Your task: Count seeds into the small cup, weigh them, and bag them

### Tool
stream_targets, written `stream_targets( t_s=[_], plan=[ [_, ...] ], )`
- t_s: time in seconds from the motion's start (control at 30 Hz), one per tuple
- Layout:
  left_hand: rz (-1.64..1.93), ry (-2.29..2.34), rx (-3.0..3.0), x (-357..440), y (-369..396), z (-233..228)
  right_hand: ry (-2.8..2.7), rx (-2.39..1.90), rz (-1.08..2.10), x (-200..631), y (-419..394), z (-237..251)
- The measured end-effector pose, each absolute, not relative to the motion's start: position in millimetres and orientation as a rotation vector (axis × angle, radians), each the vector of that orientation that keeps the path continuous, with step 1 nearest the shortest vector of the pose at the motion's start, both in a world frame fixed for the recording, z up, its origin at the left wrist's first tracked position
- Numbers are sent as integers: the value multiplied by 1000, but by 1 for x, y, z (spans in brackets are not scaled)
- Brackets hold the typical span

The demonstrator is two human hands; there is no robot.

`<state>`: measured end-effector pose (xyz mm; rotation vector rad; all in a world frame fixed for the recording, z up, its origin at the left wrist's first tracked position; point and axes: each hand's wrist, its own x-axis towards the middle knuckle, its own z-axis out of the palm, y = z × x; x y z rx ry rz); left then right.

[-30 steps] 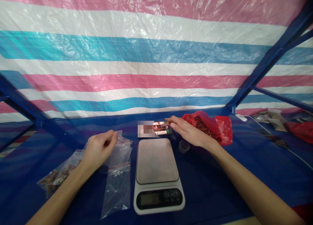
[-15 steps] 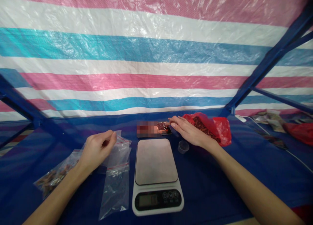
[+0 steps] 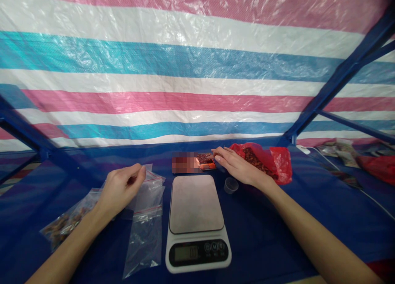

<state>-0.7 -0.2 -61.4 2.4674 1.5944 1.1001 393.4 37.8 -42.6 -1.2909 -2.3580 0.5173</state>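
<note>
My left hand [image 3: 121,188] is curled into a loose fist over clear zip bags [image 3: 144,234]. A dark hollow shows inside its fingers, and I cannot make out whether anything is in it. My right hand [image 3: 236,165] is stretched out, palm down, with its fingertips at the right end of a phone [image 3: 206,162]. The phone lies behind a white kitchen scale [image 3: 196,204], whose metal plate is bare and whose display is lit. Beside the scale stands a small clear plastic cup [image 3: 231,185]. Partly behind my right hand lies an open red bag [image 3: 280,162] of reddish-brown dried pieces.
A filled clear bag [image 3: 72,220] of brownish pieces lies at the left, partly under my left forearm. More packets [image 3: 342,150], a red bag [image 3: 376,167] and a white cable [image 3: 375,202] lie at the far right. Blue frame bars [image 3: 327,82] and a striped sheet [image 3: 173,101] stand behind.
The picture on the phone screen has changed and looks brighter. Both hands stay almost where they were; the whole view has shifted slightly.
</note>
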Motion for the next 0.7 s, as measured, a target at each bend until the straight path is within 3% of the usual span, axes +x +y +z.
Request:
stream_targets(
  t_s=[0.7],
  plan=[
    [1076,1615,2446,-3,0,-62,-2339,-1306,441,400,39,-41]
  ],
)
